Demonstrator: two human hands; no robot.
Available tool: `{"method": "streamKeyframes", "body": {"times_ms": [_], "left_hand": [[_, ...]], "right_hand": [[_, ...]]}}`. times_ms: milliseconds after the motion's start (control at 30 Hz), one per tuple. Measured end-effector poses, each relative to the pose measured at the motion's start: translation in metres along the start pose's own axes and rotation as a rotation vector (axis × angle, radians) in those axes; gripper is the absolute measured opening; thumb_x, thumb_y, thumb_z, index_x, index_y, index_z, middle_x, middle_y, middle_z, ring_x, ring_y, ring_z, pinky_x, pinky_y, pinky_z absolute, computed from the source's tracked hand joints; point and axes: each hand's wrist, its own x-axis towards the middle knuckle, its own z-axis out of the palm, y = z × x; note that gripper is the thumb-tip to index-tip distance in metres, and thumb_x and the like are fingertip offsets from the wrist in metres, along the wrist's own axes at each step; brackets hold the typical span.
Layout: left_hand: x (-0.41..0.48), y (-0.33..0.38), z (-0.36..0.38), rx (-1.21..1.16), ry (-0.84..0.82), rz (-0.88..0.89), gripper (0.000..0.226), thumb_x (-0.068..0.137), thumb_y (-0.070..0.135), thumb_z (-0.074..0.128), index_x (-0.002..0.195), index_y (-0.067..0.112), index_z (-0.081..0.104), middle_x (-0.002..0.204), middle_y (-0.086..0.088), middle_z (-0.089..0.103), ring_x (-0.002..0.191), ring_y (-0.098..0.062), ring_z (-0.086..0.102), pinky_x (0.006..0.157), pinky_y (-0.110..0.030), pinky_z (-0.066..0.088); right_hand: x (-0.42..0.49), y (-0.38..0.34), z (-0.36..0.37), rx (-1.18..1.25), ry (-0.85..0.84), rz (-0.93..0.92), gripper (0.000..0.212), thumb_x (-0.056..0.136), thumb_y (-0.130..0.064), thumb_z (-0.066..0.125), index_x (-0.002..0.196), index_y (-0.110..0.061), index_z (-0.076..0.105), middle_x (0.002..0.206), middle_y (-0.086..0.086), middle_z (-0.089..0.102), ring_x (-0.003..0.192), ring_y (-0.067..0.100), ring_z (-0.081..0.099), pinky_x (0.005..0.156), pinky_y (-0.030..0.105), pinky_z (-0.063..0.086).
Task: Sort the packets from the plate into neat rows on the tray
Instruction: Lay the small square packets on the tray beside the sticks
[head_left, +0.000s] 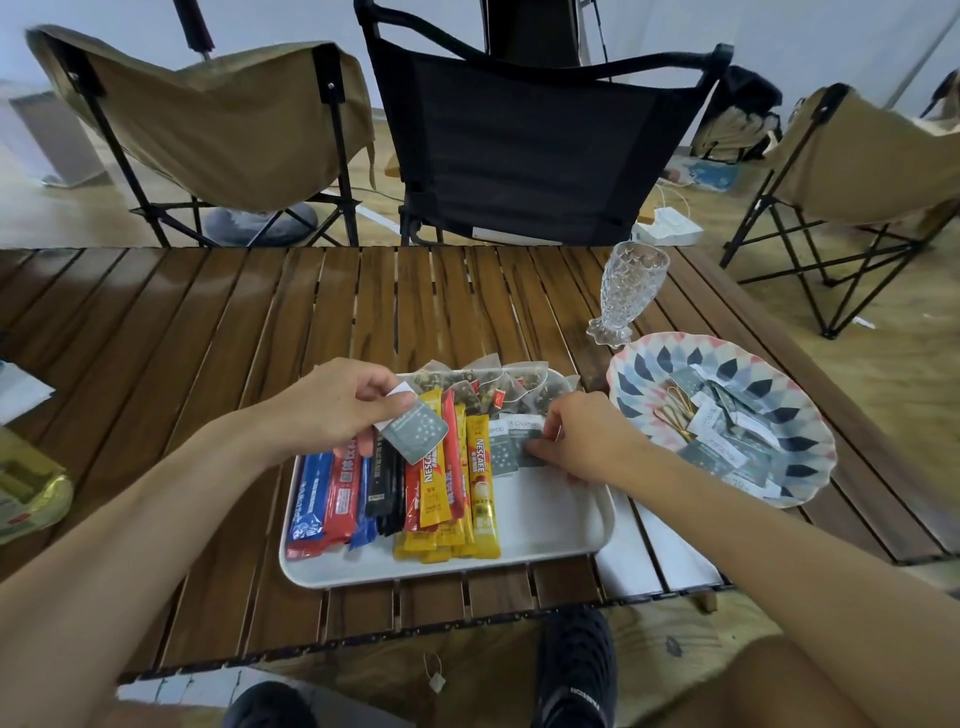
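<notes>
Head view: only one camera, so we log everything from it.
Bench (182, 364): dark slatted wood; tray, plate and glass all sit on it.
Tray (550, 525): white, rounded corners, near front edge, between both forearms.
Plate (654, 364): scalloped, patterned, just right of the tray.
Plate packets (727, 431): loose pile of grey and white packets in the plate, unsorted. We see a gold tie among them.
Left hand (337, 410): raised over the tray's left half, thumb and fingers pinching a grey packet (415, 434) by its top edge. The packet hangs tilted above the sticks.
Right hand (587, 441): down at the tray's right side, fingers curled, pinching the rightmost grey packet (530, 449).
Grey row (501, 447): grey packets flat, side by side, just right of the yellow sticks. We can't tell the exact count because the hand covers part of them.
Stick rows: blue sticks (309, 499), red sticks (343, 488), black sticks (384, 483) and yellow sticks (480, 483), left to right, overlapping, long axis front to back.
Tea bags (478, 387): mesh pyramid bags along the tray's far edge.
Glass (623, 291): clear, cut pattern, upright, behind the plate.
White sheet (660, 551): lies on the bench at the tray's right front corner.
Background: black chair (530, 150) opposite, tan chair (218, 119) on its left.
</notes>
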Motion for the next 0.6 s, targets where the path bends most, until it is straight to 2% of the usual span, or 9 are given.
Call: {"method": "streamKeyframes", "body": {"times_ms": [100,200,367,433,533,600], "left_hand": [[-0.001,0.001,0.000,-0.009,-0.032,0.016,0.026,0.104,0.040,0.059,0.120,0.022,0.069,0.093,0.006,0.081,0.071,-0.013,0.075,0.059,-0.024,0.056],[-0.003,0.007,0.000,-0.035,-0.028,0.056,0.024,0.102,0.042,0.061,0.113,0.023,0.072,0.083,0.012,0.079,0.067,-0.011,0.073,0.059,-0.022,0.054],[-0.003,0.017,0.000,-0.095,-0.032,0.086,0.021,0.100,0.042,0.064,0.103,0.024,0.074,0.076,0.008,0.078,0.063,-0.009,0.070,0.065,-0.033,0.055],[-0.004,0.019,0.000,-0.125,-0.038,0.105,0.021,0.100,0.041,0.064,0.104,0.024,0.075,0.078,0.006,0.079,0.063,-0.010,0.068,0.063,-0.030,0.054],[-0.005,0.021,0.000,-0.152,-0.039,0.115,0.028,0.098,0.046,0.061,0.106,0.023,0.075,0.089,0.004,0.080,0.066,-0.012,0.069,0.059,-0.024,0.054],[-0.004,0.020,0.000,-0.171,-0.022,0.096,0.035,0.098,0.049,0.058,0.108,0.019,0.074,0.091,0.002,0.080,0.067,-0.013,0.070,0.059,-0.023,0.054]], "right_hand": [[0.000,-0.006,-0.004,0.088,0.109,-0.049,0.034,0.099,-0.045,0.063,0.086,-0.014,0.073,0.076,0.003,0.074,0.063,0.014,0.070,0.069,0.035,0.062],[-0.004,-0.023,-0.008,0.342,0.179,-0.159,0.034,0.099,-0.048,0.062,0.088,-0.017,0.072,0.078,-0.002,0.073,0.068,0.010,0.068,0.071,0.032,0.060],[-0.014,-0.052,-0.008,0.620,0.036,-0.266,0.023,0.094,-0.041,0.072,0.104,-0.021,0.077,0.088,-0.012,0.074,0.073,-0.002,0.067,0.065,0.014,0.053],[-0.015,-0.056,-0.009,0.647,0.009,-0.273,0.021,0.093,-0.038,0.074,0.105,-0.020,0.077,0.088,-0.009,0.075,0.073,0.001,0.067,0.061,0.014,0.052],[-0.015,-0.055,-0.016,0.689,-0.037,-0.224,0.017,0.092,-0.033,0.076,0.099,-0.018,0.077,0.081,-0.005,0.075,0.061,0.001,0.063,0.050,0.012,0.044],[-0.013,-0.047,-0.025,0.696,-0.038,-0.157,0.013,0.092,-0.030,0.077,0.096,-0.018,0.076,0.083,-0.004,0.076,0.062,0.005,0.067,0.047,0.015,0.046]]}}
